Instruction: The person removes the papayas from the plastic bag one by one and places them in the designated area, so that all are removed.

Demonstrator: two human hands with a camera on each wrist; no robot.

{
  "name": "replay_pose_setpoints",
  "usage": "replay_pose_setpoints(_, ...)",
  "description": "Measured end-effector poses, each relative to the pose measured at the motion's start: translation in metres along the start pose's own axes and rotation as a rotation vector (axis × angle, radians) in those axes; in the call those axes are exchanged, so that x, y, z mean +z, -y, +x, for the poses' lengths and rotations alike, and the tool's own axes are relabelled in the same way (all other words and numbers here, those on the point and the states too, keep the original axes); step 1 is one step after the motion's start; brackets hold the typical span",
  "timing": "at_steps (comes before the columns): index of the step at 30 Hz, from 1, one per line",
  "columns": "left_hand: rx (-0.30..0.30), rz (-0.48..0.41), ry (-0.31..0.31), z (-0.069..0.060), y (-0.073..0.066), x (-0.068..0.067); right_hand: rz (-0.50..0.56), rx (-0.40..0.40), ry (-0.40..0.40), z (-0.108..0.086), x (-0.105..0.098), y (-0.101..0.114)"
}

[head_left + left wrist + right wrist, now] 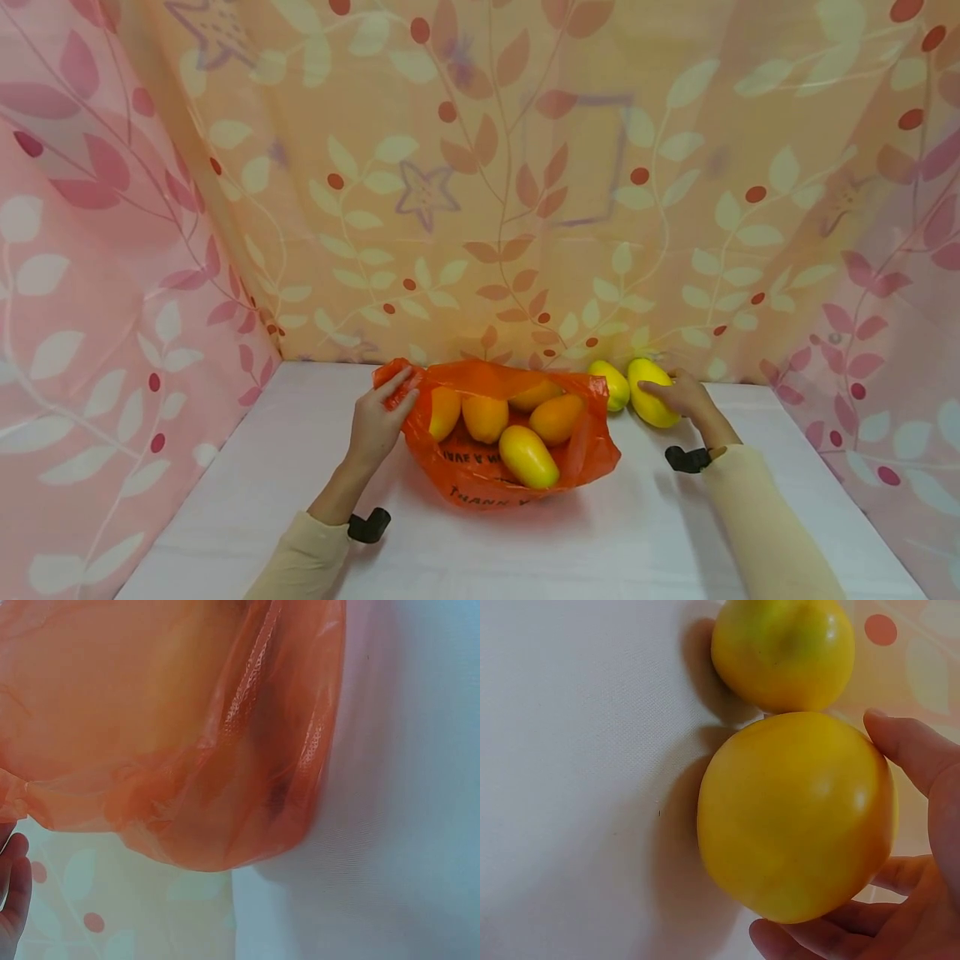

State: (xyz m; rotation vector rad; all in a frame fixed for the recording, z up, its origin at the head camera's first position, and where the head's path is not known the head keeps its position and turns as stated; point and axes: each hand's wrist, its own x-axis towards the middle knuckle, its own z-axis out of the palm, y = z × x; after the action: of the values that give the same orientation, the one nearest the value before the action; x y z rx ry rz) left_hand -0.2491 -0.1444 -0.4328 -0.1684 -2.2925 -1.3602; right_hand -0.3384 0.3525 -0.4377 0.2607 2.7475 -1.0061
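Note:
An orange-red plastic bag [592, 467] lies mouth-up on the table, with several yellow mangoes [528, 457] inside. My left hand [378, 423] pinches the bag's upper left edge; in the left wrist view only some fingers [19, 877] show beside the thin plastic [187, 772]. To the right of the bag, my right hand [688, 398] grips a yellow mango [651, 404], thumb on one side and fingers curled round the other, as the right wrist view shows this mango [795, 817]. A second, greenish-yellow mango [611, 385] rests close by, between it and the bag.
The white tabletop [247, 500] ends at a patterned yellow curtain [480, 208] behind. Pink leaf-print curtains [90, 333] close off both sides. A black band with a small device [369, 525] sits on each wrist.

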Motion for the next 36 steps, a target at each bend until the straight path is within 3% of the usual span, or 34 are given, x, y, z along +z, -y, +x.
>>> replay_pose_setpoints(11,-0.018,-0.014,0.010,0.001,-0.003,0.000,-0.020,-0.009,-0.013,-0.004,-0.002,0.000)
replay_pose_setpoints(18,0.001,-0.007,-0.001,0.002,-0.005,-0.001,-0.027,-0.021,-0.036,-0.009,-0.009,0.006)
replay_pose_setpoints(24,0.007,-0.027,0.000,0.000,-0.004,-0.001,-0.020,-0.048,-0.048,-0.022,-0.022,0.025)
replay_pose_setpoints(28,0.004,-0.024,0.004,-0.002,-0.003,0.000,-0.020,-0.090,-0.102,-0.035,-0.031,0.043)
replay_pose_setpoints(36,0.023,-0.032,-0.016,-0.002,-0.004,-0.001,-0.022,-0.250,-0.232,-0.060,-0.042,0.079)
